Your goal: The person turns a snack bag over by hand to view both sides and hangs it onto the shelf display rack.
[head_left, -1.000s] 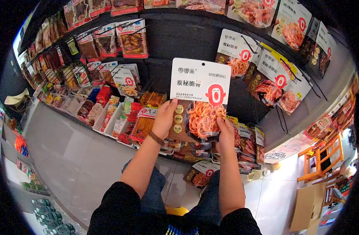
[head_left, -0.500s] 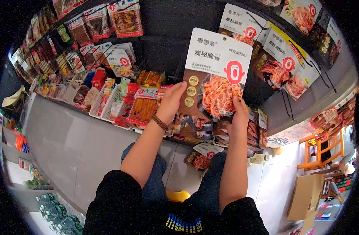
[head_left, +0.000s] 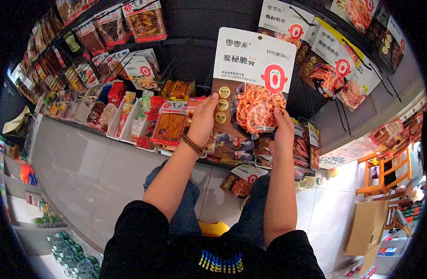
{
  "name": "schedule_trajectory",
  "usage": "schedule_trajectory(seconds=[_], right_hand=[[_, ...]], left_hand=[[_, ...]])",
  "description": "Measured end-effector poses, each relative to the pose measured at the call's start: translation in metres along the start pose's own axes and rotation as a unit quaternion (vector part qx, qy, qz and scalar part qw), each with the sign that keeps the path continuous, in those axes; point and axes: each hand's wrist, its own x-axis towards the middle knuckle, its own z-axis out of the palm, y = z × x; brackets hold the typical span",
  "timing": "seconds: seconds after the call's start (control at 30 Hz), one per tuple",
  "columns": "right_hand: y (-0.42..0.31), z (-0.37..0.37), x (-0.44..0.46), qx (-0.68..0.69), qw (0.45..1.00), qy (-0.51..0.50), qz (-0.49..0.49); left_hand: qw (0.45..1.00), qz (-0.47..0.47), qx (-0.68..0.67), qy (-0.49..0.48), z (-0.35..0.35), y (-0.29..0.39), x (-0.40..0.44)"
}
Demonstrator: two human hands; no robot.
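Upright between my hands is a snack bag (head_left: 254,69), white on top and brown below, with a red cartoon figure and a window of shredded reddish snack. My left hand (head_left: 202,122) grips its lower left edge, thumb in front. On the lower right edge my right hand (head_left: 283,132) is closed, and its fingers behind the bag are hidden. A beaded bracelet (head_left: 192,144) circles my left wrist. Lower down, by my knees, lies a similar smaller-looking snack bag (head_left: 243,180).
Similar bags (head_left: 332,60) hang from hooks at the upper right, with bare hook rods (head_left: 341,120) jutting out. White baskets (head_left: 132,122) and packaged snacks (head_left: 169,126) line the low shelf. A cardboard box (head_left: 365,228) and a wooden chair (head_left: 385,173) stand to the right.
The held bag has shifted slightly left and up in view, still in both hands. My right fingers sit slightly differently at its edge. The camera view has shifted a little.
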Motion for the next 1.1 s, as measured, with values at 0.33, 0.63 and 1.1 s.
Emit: schedule_trajectory(seconds=[0.33, 0.63, 1.1], right_hand=[[0.000, 0.003, -0.003, 0.010, 1.000, -0.002, -0.004], [0.008, -0.003, 0.003, 0.005, 1.000, -0.018, -0.012], [0.007, -0.001, 0.001, 0.009, 1.000, -0.017, -0.008]], left_hand=[[1.000, -0.007, -0.016, 0.009, 0.002, 0.003, -0.004], [0.999, -0.007, -0.039, 0.025, 0.005, 0.009, -0.010], [0.997, -0.009, -0.046, 0.061, 0.006, 0.005, -0.009]])
